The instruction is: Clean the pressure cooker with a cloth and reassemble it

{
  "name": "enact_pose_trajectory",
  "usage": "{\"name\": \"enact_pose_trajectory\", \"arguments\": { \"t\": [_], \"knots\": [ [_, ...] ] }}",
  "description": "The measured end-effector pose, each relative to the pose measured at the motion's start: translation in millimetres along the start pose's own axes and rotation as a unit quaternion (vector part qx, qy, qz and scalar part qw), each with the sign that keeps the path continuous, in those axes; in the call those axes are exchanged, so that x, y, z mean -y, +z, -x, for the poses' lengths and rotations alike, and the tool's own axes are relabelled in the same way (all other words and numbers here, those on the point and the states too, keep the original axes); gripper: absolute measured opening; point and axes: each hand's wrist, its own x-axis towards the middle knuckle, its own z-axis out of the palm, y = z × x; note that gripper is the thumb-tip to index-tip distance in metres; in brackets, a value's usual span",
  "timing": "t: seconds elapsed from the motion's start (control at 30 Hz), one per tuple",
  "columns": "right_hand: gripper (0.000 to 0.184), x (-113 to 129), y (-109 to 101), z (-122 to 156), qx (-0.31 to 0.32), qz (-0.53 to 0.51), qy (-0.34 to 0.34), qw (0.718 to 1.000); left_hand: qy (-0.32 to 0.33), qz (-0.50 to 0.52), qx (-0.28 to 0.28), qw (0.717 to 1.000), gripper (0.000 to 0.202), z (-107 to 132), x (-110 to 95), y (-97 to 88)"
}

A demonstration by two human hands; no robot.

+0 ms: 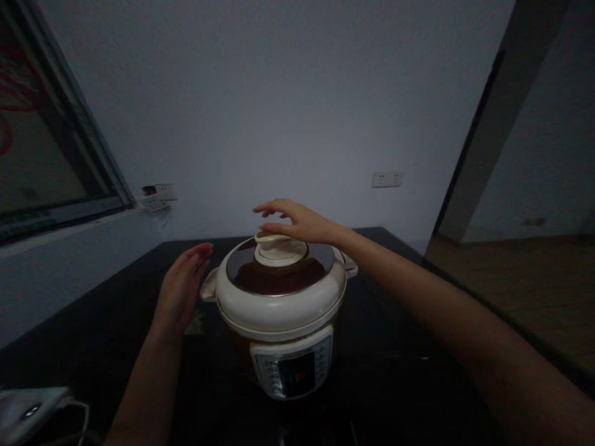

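An electric pressure cooker (279, 316) stands upright on the dark table, its control panel (295, 368) facing me. The lid (279, 282) sits on top, brown in the middle with a cream rim and a cream knob (281, 251). My right hand (297, 220) is over the knob, fingers stretched out and apart; whether the thumb touches the knob I cannot tell. To the left of the cooker, near its side handle (210, 286), my left hand (183, 279) is raised with loosely curved fingers and holds nothing.
The cooker's black table (385, 371) reaches back to a pale wall. Wall sockets (387, 179) are at the right and the left. A white device with a cable (35, 406) lies at the lower left. A window (56, 124) is on the left, a wooden floor (525, 291) on the right.
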Motion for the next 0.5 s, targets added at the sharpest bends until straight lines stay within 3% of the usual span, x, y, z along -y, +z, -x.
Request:
{"name": "enact_pose_trajectory", "arguments": {
  "t": [0.1,0.17,0.2,0.27,0.37,0.5],
  "knots": [
    [0.034,-17,-21,30,-0.137,-0.078,0.061,0.986,-0.017,-0.029,-0.005,0.999,0.025,1,7,-5.0],
    [0.030,-36,-29,59,-0.248,-0.130,0.123,0.952,-0.040,-0.041,-0.019,0.998,0.025,3,12,-8.0],
    [0.027,-46,-28,75,-0.307,-0.179,0.170,0.919,-0.061,-0.033,-0.027,0.997,0.025,4,15,-9.0],
    [0.020,-64,-18,106,-0.414,-0.318,0.271,0.809,-0.118,0.011,-0.041,0.992,0.023,7,19,-9.0],
    [0.021,-79,19,138,-0.444,-0.378,0.323,0.746,-0.197,0.076,-0.044,0.977,0.021,14,23,-3.7],
    [0.041,-79,72,145,-0.416,-0.473,0.342,0.697,-0.220,0.099,-0.051,0.969,0.025,25,20,7.8]
  ]
}}
